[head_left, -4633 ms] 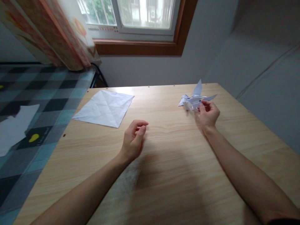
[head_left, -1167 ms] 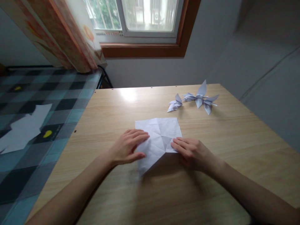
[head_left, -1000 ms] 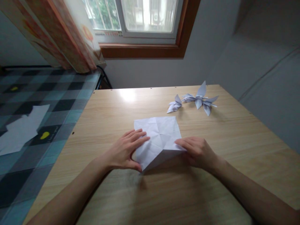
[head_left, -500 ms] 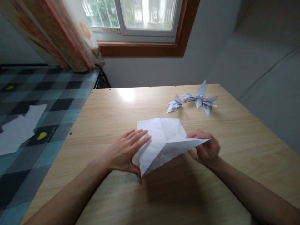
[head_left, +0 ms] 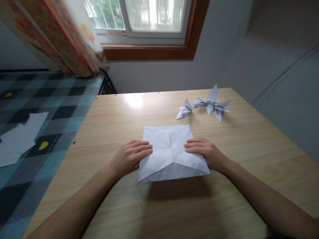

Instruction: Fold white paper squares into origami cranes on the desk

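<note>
1. A head-worn camera looks down on a pale wooden table (head_left: 159, 205) beneath a window (head_left: 149, 16).
2. A square white paper sheet (head_left: 171, 152) lies in the middle of the table, just in front of the person. It bears diagonal and cross creases. Its near edge lifts a little off the wood and casts a shadow.
3. The left hand (head_left: 129, 157) rests on the sheet's left edge, fingers straight and close together, pressing flat and gripping nothing. Its thumb is hidden.
4. The right hand (head_left: 206, 152) mirrors it on the right edge, fingers stretched out flat on the paper.
5. At the table's far side, well apart from the hands, lie a small folded figure (head_left: 183, 113) and a larger folded figure (head_left: 211, 104) with pointed wings, close beside each other.
6. The sheet appears to be at an early stage: creased but not yet shaped, with nearly all its folds left to make.
7. To the left, a checked cloth (head_left: 37, 109) carries loose white paper (head_left: 17, 139), and a patterned curtain (head_left: 62, 36) hangs above.
</note>
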`<state>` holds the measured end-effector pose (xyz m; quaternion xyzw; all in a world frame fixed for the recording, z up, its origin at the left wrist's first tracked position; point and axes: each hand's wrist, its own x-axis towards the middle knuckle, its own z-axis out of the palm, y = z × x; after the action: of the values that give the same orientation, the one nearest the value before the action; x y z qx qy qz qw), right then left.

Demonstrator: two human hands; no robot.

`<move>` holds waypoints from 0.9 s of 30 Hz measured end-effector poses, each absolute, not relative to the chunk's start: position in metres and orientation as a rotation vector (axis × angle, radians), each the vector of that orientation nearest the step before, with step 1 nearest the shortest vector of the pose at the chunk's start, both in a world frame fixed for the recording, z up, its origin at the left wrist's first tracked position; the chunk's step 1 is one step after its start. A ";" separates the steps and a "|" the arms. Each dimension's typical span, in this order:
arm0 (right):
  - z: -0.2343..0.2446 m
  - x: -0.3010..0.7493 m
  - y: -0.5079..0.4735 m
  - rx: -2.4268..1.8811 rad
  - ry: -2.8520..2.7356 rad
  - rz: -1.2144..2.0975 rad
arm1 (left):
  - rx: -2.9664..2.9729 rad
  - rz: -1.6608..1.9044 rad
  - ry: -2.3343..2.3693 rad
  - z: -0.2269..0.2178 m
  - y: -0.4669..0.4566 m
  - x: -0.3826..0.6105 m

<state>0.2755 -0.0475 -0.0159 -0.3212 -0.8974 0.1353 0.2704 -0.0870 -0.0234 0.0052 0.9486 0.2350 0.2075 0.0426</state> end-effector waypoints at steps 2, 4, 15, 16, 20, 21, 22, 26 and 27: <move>-0.014 0.280 -0.047 -0.856 -2.414 0.362 | 2.870 0.653 0.732 0.005 -0.023 -0.086; -0.010 0.281 -0.048 -0.844 -2.387 0.392 | 2.792 0.720 0.758 0.005 -0.023 -0.085; -0.030 0.249 -0.045 -1.414 -1.588 0.577 | 2.550 0.873 1.393 -0.002 -0.023 -0.077; -0.030 0.248 -0.045 -1.423 -1.574 0.525 | 2.662 0.911 1.406 -0.003 -0.023 -0.075; -0.022 0.246 -0.046 -1.398 -1.721 0.097 | 2.947 0.823 1.330 -0.003 -0.023 -0.071; -0.018 0.245 -0.047 -1.356 -1.797 -0.008 | 2.978 0.726 1.282 -0.003 -0.022 -0.070; -0.015 0.242 -0.047 -1.305 -1.887 -0.081 | 2.995 0.617 1.229 -0.003 -0.021 -0.070; -0.007 0.221 -0.035 -1.137 -2.263 -0.054 | 2.950 0.304 1.068 -0.003 -0.016 -0.070; -0.007 0.213 -0.030 -1.122 -2.328 -0.011 | 2.930 0.279 1.057 -0.003 -0.015 -0.070</move>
<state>0.2132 -0.0300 -0.0068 -0.4174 -0.8660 -0.0042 0.2753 -0.0700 -0.0147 -0.0033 0.9369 0.3379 0.0892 0.0070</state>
